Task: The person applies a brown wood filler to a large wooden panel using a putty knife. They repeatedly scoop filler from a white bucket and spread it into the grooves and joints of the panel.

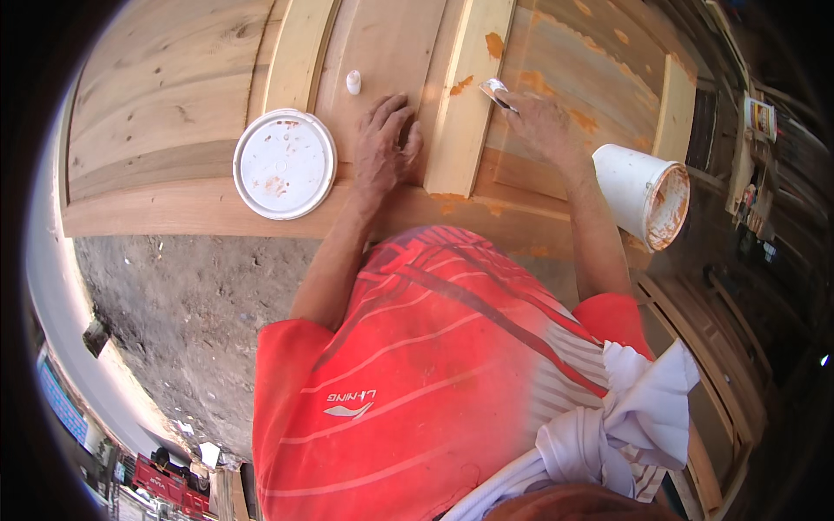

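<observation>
My right hand (537,124) grips a putty knife (494,91), its blade smeared with pale filler and set against a light wooden strip of the panelled door (189,130). Orange-brown filler patches (494,45) mark the strip and the panel to its right. Resting on the wood left of the strip is my left hand (389,140), fingers bent and a little apart, holding nothing. A small white bottle (354,82) stands just beyond it. To its left lies a round white bucket lid (285,164) with filler stains.
A white bucket (625,185), filler smeared inside, appears to lie on its side at the door's near right corner. Bare ground (195,312) shows below the near edge. Wooden frames (704,365) lean at right, and another white tub (760,120) stands farther off.
</observation>
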{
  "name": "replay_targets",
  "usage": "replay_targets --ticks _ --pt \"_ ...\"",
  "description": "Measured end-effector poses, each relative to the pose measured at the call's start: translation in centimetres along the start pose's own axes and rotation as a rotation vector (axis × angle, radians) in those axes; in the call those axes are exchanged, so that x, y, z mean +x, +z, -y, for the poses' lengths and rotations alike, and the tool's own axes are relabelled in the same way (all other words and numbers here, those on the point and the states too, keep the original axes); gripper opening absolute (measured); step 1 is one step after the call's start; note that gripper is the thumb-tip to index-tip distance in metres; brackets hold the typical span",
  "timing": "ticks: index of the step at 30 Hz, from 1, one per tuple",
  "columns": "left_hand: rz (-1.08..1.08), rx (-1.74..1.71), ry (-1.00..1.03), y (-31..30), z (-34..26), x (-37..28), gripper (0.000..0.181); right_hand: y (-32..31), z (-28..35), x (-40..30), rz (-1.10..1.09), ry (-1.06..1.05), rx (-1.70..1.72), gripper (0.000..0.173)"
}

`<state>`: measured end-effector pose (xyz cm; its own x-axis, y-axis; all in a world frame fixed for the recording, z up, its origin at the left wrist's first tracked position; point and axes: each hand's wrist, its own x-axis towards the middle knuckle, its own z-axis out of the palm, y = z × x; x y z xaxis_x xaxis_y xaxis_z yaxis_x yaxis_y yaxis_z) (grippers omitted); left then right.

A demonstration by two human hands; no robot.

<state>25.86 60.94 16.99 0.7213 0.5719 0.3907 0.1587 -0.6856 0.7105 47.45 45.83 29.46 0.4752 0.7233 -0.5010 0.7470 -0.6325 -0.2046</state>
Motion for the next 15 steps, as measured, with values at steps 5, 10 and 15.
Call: replay_targets --ticks 5,10,15 --pt "0.002 -0.009 -0.009 -0.1 -0.2 0.1 0.026 2.3 -1.2 -1.3 -0.035 0.035 0.032 0.038" --pt "0.011 -0.016 0.016 0.0 0.1 0.4 0.025 1.8 -0.6 -0.1 -0.123 0.013 0.078 0.032" --pt "-0.002 -0.022 0.026 0.0 0.3 0.3 0.024 0.8 0.7 -1.4 0.077 0.049 0.033 0.034"
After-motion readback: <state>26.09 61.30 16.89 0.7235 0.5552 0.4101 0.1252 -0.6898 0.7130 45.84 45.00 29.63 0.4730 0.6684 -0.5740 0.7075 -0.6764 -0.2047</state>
